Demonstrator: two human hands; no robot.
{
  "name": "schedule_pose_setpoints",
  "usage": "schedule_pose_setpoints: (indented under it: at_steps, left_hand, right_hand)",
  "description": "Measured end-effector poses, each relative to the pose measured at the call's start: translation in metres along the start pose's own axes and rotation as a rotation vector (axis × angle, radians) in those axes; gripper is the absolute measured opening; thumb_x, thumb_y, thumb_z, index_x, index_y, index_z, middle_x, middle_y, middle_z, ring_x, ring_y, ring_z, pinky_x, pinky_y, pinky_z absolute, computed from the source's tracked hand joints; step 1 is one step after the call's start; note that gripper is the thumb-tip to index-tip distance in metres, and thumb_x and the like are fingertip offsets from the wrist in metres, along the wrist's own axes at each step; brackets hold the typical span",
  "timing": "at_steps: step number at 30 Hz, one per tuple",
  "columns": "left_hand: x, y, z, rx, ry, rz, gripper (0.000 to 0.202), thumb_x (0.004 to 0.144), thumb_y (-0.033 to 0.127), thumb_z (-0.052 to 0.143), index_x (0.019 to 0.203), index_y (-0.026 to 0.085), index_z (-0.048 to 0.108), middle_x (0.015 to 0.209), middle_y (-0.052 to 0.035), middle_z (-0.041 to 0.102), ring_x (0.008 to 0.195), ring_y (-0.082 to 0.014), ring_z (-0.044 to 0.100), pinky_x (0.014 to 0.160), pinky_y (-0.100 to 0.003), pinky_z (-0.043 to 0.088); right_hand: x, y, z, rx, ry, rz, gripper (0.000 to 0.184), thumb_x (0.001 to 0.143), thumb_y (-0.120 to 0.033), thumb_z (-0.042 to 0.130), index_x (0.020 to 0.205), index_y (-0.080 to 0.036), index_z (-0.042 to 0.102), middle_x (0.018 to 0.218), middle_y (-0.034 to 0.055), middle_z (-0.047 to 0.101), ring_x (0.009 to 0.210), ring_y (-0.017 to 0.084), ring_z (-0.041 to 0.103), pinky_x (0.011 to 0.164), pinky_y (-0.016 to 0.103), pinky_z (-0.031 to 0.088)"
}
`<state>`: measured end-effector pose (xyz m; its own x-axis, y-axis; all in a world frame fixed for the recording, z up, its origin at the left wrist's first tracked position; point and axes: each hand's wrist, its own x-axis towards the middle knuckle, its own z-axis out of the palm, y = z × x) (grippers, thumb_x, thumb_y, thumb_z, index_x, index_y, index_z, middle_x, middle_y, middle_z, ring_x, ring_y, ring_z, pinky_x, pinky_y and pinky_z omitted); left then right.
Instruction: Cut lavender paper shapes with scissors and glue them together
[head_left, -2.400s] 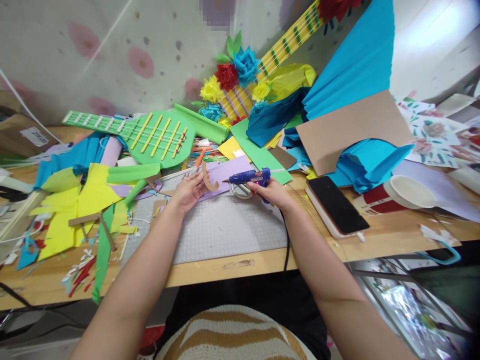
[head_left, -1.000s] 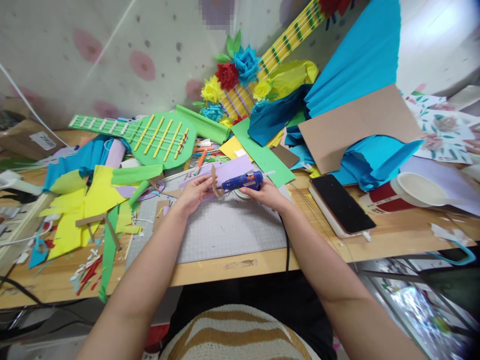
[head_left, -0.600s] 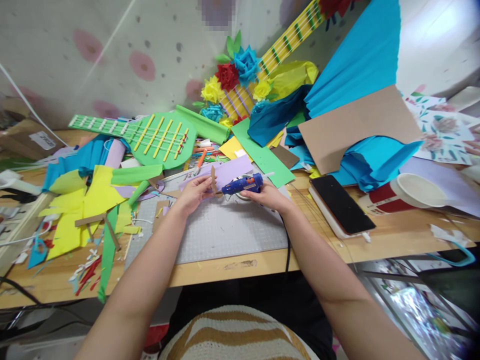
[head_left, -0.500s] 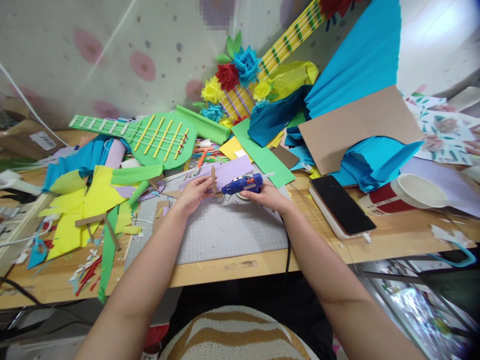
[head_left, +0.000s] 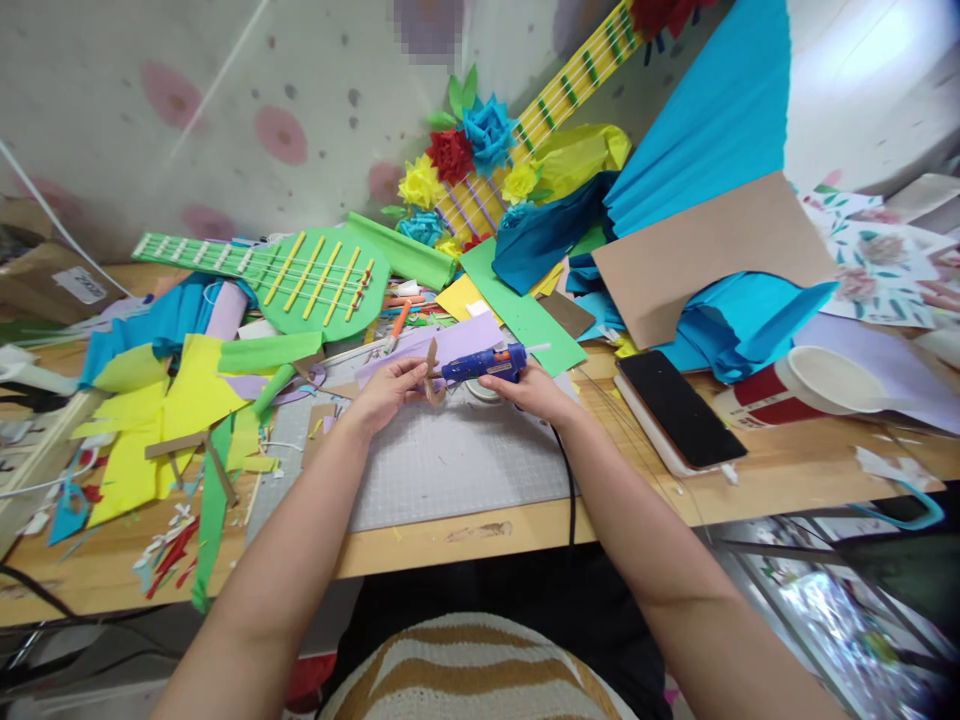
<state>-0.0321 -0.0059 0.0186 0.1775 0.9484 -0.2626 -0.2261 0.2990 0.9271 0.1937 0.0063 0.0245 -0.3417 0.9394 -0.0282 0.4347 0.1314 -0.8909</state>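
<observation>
My right hand [head_left: 540, 388] is wrapped round a blue hot glue gun [head_left: 484, 366], a translucent glue stick poking out of its back end. The gun's nozzle points left, at a small brown cardboard piece [head_left: 433, 370]. Between thumb and fingers, my left hand [head_left: 390, 392] pinches that cardboard upright; whether the nozzle touches it I cannot tell. Both hands are above a grey cutting mat [head_left: 457, 470]. Under the gun a round, pale-rimmed object [head_left: 481, 391] is partly hidden. Behind the hands lies a sheet of purple paper [head_left: 465, 338].
A green paper guitar [head_left: 322, 285] lies at the back left; a yellow one [head_left: 480, 195] with paper flowers leans on the wall. Yellow paper scraps [head_left: 135, 440] cover the left. On the right are a phone [head_left: 679, 408], a paper cup [head_left: 806, 390] and blue crepe paper [head_left: 742, 325].
The cardboard piece has turned in my left hand and now shows more of its lower part. The glue gun has shifted very slightly. The whole view has drifted a little.
</observation>
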Motion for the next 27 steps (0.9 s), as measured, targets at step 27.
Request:
schedule_pose_setpoints:
  at_steps: [27]
  left_hand:
    - [0.003,-0.001,-0.006,0.151,-0.097,-0.083,0.037,0.06,0.041,0.074,0.086,0.015,0.068,0.083,-0.0036,0.064,0.07,-0.0116,0.056,0.065,-0.024,0.045]
  right_hand:
    - [0.003,0.002,-0.006,-0.032,0.198,0.132,0.048,0.064,-0.063,0.055,0.073,-0.016,0.062,0.056,0.0007,0.056,0.058,0.013,0.052,0.061,0.025,0.04]
